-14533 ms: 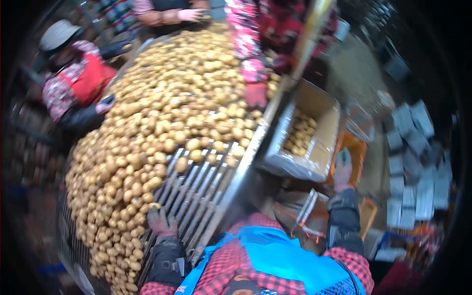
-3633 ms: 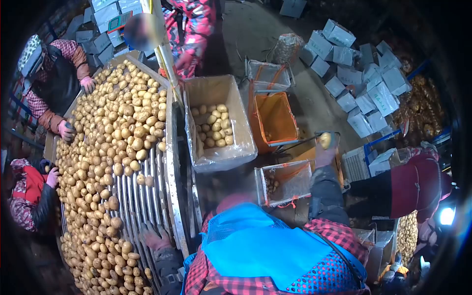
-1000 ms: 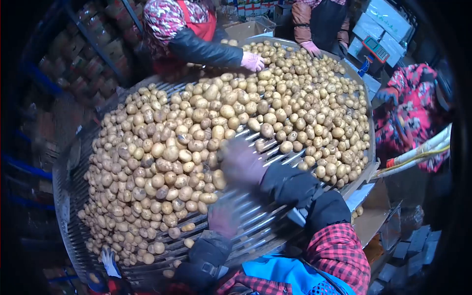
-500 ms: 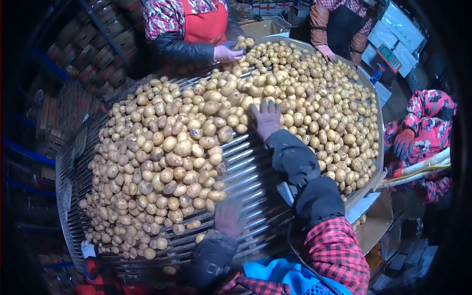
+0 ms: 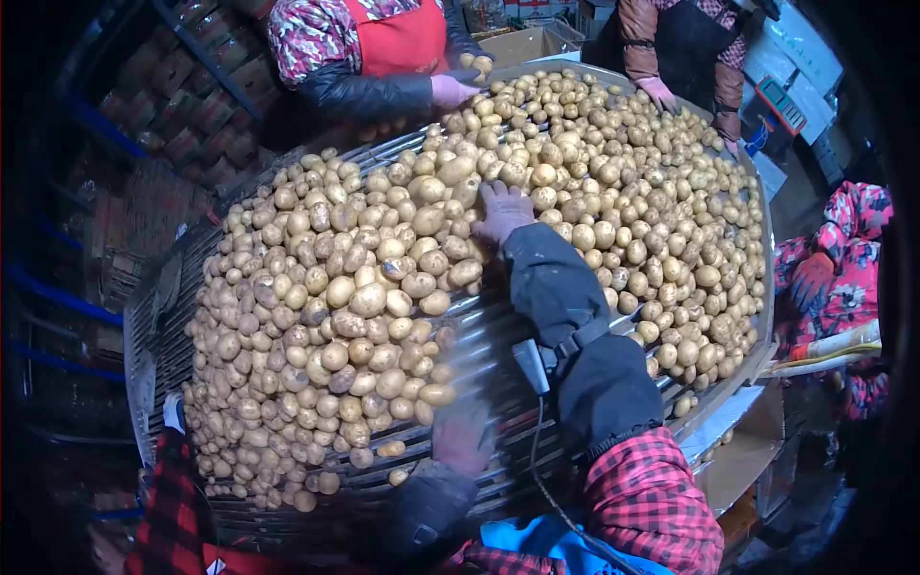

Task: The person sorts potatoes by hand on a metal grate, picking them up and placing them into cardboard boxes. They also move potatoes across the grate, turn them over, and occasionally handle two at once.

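Potatoes [image 5: 326, 307] lie heaped across a slatted metal table [image 5: 479, 364]. My right hand [image 5: 505, 211], in a pinkish glove, rests against the potatoes near the middle of the heap, its fingers spread and pressed on them. Low in the view, my left hand [image 5: 463, 438] is over the slats beside the lower edge of the pile; motion smears its fingers. A dark sleeve cover reaches up my right forearm, with a small white device and a cable at it.
Across the table a person in a red apron [image 5: 398, 38] holds potatoes. Another person's gloved hand [image 5: 657, 93] touches the far potatoes. At the right stands a person in a pink patterned jacket [image 5: 839, 287]. A checked sleeve [image 5: 171, 498] is at the lower left. An open cardboard box [image 5: 743, 446] sits below the table's right edge.
My right hand has moved slightly left against the potatoes. The view has shifted, and the checked sleeve at the lower left now shows further up.
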{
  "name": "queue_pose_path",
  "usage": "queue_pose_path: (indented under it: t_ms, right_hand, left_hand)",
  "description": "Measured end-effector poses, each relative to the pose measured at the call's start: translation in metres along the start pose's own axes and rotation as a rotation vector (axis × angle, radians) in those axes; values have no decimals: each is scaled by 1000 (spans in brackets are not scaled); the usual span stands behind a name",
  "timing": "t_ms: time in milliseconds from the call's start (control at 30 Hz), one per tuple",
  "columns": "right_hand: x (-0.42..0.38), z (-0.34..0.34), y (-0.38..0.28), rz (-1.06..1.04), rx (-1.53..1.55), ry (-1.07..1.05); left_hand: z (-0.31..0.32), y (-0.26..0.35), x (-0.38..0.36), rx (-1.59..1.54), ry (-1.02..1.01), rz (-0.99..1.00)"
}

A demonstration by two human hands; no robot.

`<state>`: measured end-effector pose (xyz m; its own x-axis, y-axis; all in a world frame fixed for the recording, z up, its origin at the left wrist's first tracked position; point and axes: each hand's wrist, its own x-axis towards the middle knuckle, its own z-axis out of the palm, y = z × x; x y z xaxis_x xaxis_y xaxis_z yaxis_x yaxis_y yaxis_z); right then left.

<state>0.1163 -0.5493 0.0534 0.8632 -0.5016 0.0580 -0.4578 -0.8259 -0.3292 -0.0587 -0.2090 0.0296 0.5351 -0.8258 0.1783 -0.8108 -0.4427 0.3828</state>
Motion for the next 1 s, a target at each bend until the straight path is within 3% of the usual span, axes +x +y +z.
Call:
queue_pose_path:
  t_ms: [133,200,267,300,433,467,500,533,600,667,700,733,800,867,933,1000]
  right_hand:
    - [-15,0,-1,-15,-73,0]
    - [-32,2,3,-129,151,-11]
    - [-52,8,-6,-263,145,39]
    - [-60,16,-5,-410,183,137]
    - [-110,2,-10,-473,556,382]
    - [-119,11,-5,-432,683,381]
    - [-135,-5,-5,-300,1022,227]
    - [-141,-12,-5,-7,1340,75]
    - [-139,-36,6,43,2277,-279]
    - [-115,-41,-1,176,1924,32]
    - [-114,-66,-3,442,1952,-199]
    - [-88,-41,3,83,1564,-34]
    - [-51,-41,-24,19,1355,-69]
    - [-22,-26,-50,-283,502,321]
    - [0,-19,-80,-268,-49,217]
    - [21,15,-94,-256,-131,165]
  left_hand:
    - [-1,1,-1,0,-89,-22]
    - [-5,6,2,0,-41,-21]
    - [-7,9,7,3,15,-22]
    - [-8,9,6,-6,16,-16]
    - [-2,4,0,-37,39,-16]
    - [0,2,-3,-39,40,-25]
    - [-2,2,-3,-38,33,-7]
    - [-3,2,-3,-38,30,9]
    - [-2,3,-5,-55,23,-17]
    - [-1,2,-2,-65,12,-33]
    - [2,-1,-3,-69,42,-23]
    - [3,-2,-2,-63,47,-31]
    - [2,-2,-2,-72,30,-25]
    - [7,-2,-4,-42,4,-7]
    - [6,-9,-8,38,-9,31]
    - [-74,-81,-52,213,-43,-80]
